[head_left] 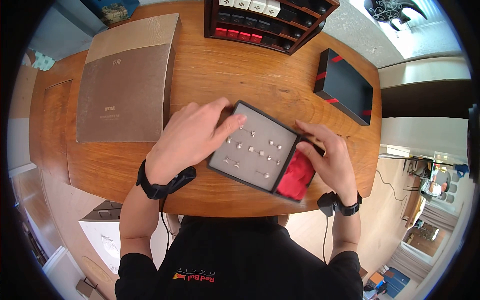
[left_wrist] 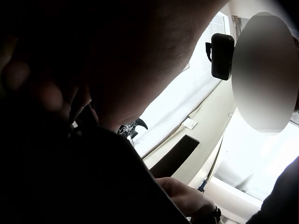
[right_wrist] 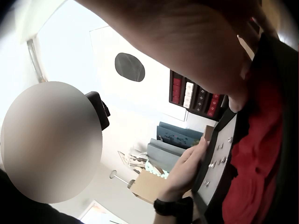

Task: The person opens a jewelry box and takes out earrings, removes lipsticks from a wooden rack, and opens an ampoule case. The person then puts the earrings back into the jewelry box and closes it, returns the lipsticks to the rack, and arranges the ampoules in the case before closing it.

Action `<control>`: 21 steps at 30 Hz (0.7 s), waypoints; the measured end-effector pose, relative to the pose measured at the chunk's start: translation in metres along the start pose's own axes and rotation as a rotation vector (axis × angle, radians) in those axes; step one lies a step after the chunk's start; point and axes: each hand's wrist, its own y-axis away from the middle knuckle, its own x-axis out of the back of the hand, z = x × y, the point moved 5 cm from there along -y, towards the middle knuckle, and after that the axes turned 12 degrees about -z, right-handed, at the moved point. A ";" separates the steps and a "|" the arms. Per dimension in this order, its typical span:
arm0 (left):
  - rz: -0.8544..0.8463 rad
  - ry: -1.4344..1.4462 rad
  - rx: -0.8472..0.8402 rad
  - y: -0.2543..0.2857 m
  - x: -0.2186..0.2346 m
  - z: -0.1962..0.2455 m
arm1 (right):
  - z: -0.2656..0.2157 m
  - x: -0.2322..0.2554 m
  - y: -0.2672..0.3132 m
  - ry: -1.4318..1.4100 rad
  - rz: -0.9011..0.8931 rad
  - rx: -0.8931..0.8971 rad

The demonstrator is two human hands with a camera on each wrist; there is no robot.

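Both hands hold a black earring box, its rim slanted over the front part of the table. On its grey pad sit several pairs of small silver and pearl-like earrings. Crumpled red filling lies in the narrow right compartment. My left hand grips the box's left side, thumb over the top edge. At the right end my right hand grips the box, thumb at the red compartment's edge and fingers along the far side. The left wrist view shows mostly the box's dark side, with the fingers in shadow.
A large brown box lies on the table at the left. At the back stands a dark wooden rack with white, black and red blocks. A black box lid with red ribbon strips lies at the right.
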 end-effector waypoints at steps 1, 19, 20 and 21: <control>-0.001 0.001 0.003 0.001 0.002 0.004 | -0.002 0.005 -0.002 0.123 0.043 0.030; 0.043 0.172 -0.130 0.003 0.022 0.011 | 0.019 0.004 -0.054 -0.131 -0.058 0.291; 0.016 0.085 -0.169 0.007 0.021 0.011 | 0.018 0.004 -0.053 -0.115 -0.048 0.315; -0.009 -0.004 -0.209 0.009 0.019 0.013 | 0.017 0.004 -0.052 -0.098 -0.037 0.343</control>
